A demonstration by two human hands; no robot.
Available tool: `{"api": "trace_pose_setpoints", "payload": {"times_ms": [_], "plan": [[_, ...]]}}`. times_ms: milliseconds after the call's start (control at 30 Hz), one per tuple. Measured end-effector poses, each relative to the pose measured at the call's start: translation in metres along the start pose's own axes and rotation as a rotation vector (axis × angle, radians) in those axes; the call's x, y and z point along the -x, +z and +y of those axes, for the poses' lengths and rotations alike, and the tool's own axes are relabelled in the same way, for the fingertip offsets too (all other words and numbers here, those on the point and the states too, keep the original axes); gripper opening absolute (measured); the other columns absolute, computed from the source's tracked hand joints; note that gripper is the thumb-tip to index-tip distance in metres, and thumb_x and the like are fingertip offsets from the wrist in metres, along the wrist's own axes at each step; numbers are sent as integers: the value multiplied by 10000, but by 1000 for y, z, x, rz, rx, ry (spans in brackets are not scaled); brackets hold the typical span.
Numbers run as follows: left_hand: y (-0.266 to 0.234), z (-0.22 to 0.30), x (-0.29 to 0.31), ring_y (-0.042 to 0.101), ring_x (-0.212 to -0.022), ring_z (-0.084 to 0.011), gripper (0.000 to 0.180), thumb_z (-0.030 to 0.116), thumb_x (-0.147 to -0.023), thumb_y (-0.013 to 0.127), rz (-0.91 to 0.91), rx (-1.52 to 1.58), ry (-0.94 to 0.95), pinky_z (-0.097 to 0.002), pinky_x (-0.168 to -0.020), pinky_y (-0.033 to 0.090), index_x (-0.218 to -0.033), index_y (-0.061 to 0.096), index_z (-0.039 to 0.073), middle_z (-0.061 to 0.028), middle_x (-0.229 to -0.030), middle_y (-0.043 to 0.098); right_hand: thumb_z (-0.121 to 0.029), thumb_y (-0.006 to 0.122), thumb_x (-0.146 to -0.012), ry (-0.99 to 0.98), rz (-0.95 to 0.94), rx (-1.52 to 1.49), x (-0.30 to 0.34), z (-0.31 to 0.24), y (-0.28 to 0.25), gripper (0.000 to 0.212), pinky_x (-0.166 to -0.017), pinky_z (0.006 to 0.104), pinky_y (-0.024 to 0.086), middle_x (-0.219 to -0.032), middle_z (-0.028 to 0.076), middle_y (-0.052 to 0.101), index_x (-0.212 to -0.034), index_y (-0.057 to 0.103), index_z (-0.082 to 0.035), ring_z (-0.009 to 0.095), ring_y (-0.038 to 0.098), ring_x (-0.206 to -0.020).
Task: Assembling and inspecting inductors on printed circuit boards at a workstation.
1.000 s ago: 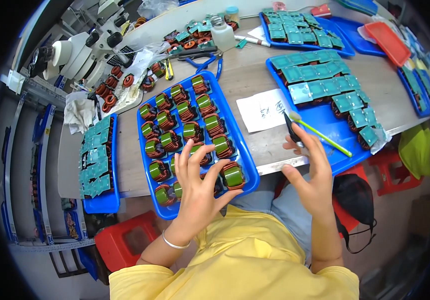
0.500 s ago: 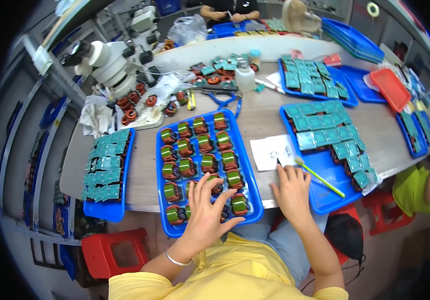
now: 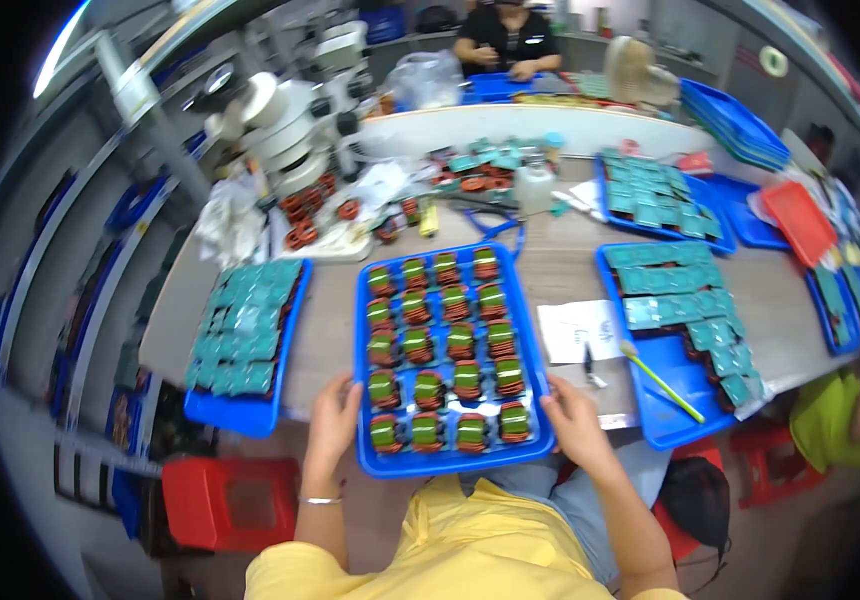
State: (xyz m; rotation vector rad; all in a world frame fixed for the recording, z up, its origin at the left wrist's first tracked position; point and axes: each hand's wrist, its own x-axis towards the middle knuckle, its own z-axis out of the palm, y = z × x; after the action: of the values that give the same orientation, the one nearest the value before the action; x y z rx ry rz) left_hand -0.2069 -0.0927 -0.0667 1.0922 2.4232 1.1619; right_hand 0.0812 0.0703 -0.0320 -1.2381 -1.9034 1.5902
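Observation:
Both hands are at the sides of a blue tray (image 3: 440, 466) at the near edge of the table. My left hand (image 3: 334, 425) grips its left rim, thumb up against the wall. My right hand (image 3: 574, 424) holds the right rim near the front corner; the fingers under the tray are partly hidden. Rows of copper-wound coils (image 3: 417, 345) with green tape tops fill the tray. Just beyond my right hand, a white paper (image 3: 565, 325) with dark marks lies on the table, and a black pen (image 3: 590, 362) lies across its lower edge.
Trays of teal-topped parts stand left (image 3: 242, 330) and right (image 3: 665, 280). A green stick (image 3: 665, 382) lies in the right one. Behind are blue-handled pliers (image 3: 495, 228), a bottle (image 3: 534, 188) and a microscope (image 3: 285, 130). A co-worker (image 3: 508, 45) sits opposite; red stools (image 3: 230, 505) stand below.
My left hand has moved from above the coils to the tray's left rim. My right hand has left the paper and pen for the right rim. The view has shifted.

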Motion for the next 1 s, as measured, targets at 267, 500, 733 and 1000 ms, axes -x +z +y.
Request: {"api": "trace_pose_setpoints", "payload": {"times_ms": [267,500,733,1000], "plan": [[17,-47,-46,545,-840,-117,254,196,-917,500,-12,521,-125,-247,-726,446,-1069,500,-8,-78,-906,589,-159,514,-849,-308,205,149,-27,20,29,350,-807,394,443,-995,229,582,-1150,494,19,377,551,-943],[30,-24,-49,605,-783,-157,196,130,-884,529,109,519,-167,-256,-688,479,-1034,511,6,-98,-907,622,-166,597,-783,-192,228,159,-37,22,36,451,-824,390,446,-1018,252,587,-1174,492,33,358,579,-953],[28,-27,-43,612,-774,-159,168,117,-855,556,87,503,-36,-290,-683,493,-956,522,-12,-108,-840,631,-94,621,-784,-362,253,72,-40,31,40,441,-877,331,425,-1073,197,581,-1168,487,75,244,564,-997],[41,-24,-44,610,-765,-316,204,133,-808,589,148,384,54,-384,-684,466,-937,530,-13,-196,-802,617,-48,576,-793,-350,262,145,-22,11,30,388,-725,308,477,-925,151,619,-1144,489,91,173,598,-815]]}}
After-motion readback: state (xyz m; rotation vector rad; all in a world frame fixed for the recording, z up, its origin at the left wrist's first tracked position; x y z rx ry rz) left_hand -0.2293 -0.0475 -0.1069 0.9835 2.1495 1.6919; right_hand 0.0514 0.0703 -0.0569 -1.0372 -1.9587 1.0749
